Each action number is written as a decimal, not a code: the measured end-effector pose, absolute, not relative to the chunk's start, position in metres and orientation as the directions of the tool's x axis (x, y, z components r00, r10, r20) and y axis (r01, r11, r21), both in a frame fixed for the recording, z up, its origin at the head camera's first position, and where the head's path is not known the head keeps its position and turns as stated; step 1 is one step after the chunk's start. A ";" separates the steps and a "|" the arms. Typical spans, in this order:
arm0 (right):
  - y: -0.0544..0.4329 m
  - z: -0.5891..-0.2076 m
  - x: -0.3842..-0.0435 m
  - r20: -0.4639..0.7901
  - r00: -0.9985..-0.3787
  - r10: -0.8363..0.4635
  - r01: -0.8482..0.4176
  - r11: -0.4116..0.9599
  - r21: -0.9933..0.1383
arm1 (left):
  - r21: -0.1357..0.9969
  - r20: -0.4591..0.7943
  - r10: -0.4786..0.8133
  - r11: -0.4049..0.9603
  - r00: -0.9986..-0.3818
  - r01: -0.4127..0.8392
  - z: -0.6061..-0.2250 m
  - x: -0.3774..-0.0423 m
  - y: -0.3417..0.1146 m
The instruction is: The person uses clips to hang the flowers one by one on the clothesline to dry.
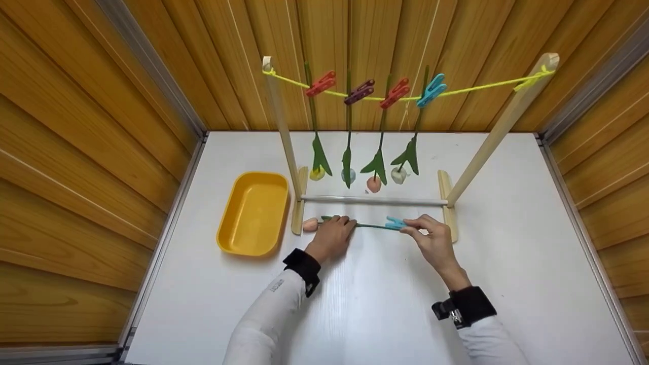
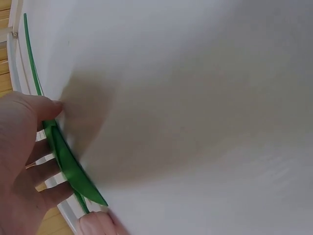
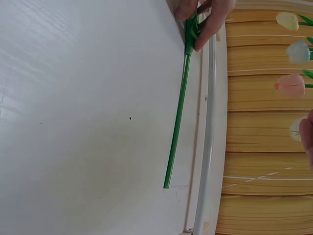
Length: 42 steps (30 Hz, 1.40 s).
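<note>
A pink artificial tulip lies on the white table in front of the drying frame, bloom to the left. My left hand holds it by the leaf and upper stem; thumb and fingers are on either side of the green leaf in the left wrist view. Between thumb and fingertips, my right hand pinches a light blue clothespin. From the head the clothespin overlaps the stem's end, but the right wrist view shows that stem bare. There, only fingertips of the right hand show, and the clothespin is out of sight.
A wooden frame carries a yellow cord. Several tulips hang bloom-down from it by red, purple and blue clothespins. A metal crossbar runs low behind the hands. Left of the frame sits a yellow tray.
</note>
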State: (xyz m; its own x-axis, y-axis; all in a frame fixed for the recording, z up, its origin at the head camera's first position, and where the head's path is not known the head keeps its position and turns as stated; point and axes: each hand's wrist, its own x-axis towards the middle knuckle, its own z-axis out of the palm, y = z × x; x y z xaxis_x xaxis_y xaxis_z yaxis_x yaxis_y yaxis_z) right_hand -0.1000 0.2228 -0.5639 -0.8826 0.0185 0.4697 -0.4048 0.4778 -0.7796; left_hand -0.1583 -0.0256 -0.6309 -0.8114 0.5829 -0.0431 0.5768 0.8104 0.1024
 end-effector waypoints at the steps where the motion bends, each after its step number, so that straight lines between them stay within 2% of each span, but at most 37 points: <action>1: 0.224 -0.567 -0.101 0.464 -0.886 0.017 -0.400 0.478 -0.782 | 0.091 -0.047 0.583 0.811 -0.811 0.578 -0.630 -0.158 -0.026; 5: 0.227 -0.570 -0.102 0.465 -0.885 0.010 -0.406 0.470 -0.784 | 0.049 -0.052 0.597 0.802 -0.801 0.595 -0.625 -0.160 -0.025; 12: 0.229 -0.571 -0.103 0.478 -0.878 0.024 -0.416 0.458 -0.786 | 0.056 -0.033 0.632 0.775 -0.775 0.630 -0.625 -0.170 -0.019; 16: 0.229 -0.571 -0.103 0.483 -0.875 0.026 -0.419 0.459 -0.784 | -0.035 -0.044 0.645 0.762 -0.763 0.646 -0.628 -0.171 -0.016; 20: 0.228 -0.569 -0.102 0.500 -0.865 0.041 -0.427 0.465 -0.776 | -0.115 0.005 0.642 0.762 -0.766 0.638 -0.630 -0.170 -0.015; 28: 0.228 -0.571 -0.101 0.487 -0.873 0.022 -0.426 0.450 -0.785 | -0.077 0.109 0.652 0.758 -0.750 0.648 -0.637 -0.168 -0.019; 37: 0.232 -0.574 -0.098 0.494 -0.870 0.003 -0.440 0.450 -0.778 | 0.060 0.078 0.614 0.784 -0.786 0.618 -0.643 -0.176 -0.020; 38: 0.232 -0.574 -0.098 0.495 -0.869 0.004 -0.440 0.453 -0.776 | 0.006 0.119 0.628 0.774 -0.769 0.633 -0.660 -0.181 -0.021; 42: 0.233 -0.572 -0.095 0.497 -0.868 0.010 -0.431 0.481 -0.763 | -0.081 0.105 0.643 0.766 -0.759 0.637 -0.659 -0.186 -0.020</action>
